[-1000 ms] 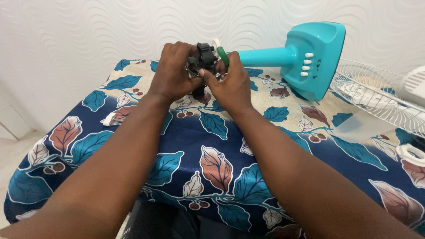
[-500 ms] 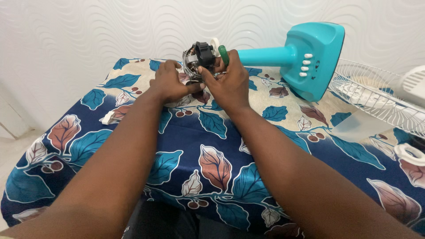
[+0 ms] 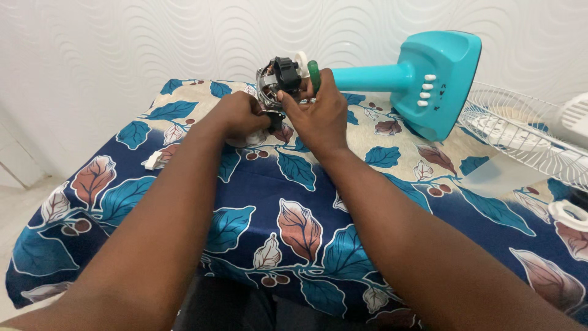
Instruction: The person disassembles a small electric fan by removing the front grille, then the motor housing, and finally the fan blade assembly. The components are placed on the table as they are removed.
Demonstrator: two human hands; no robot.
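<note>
**Both hands on a fan motor at the upper centre of the frame**

The right hand (image 3: 320, 119) has its grip closed on a green-handled screwdriver (image 3: 314, 73), the handle rising between thumb and forefinger, while its fingertips press against the fan motor (image 3: 277, 83). The left hand (image 3: 240, 117) sits just below and left of the motor, its grip pinched narrow on the dark lower edge of the motor housing. The motor, a round metal body with a black block on top and a white knob behind it, is held above the far edge of the bench (image 3: 294, 202), at the end of a turquoise fan stand (image 3: 422, 79).

That stand lies on its side across the upper right, its neck running to a wedge-shaped base with a row of small white buttons and a tiny dark marking beside them. A white wire fan guard (image 3: 520, 138) lies at the right edge, with a white ring (image 3: 568, 213) lower down. A small white part (image 3: 153, 162) rests at the left on the blue cloth printed with leaves.
</note>
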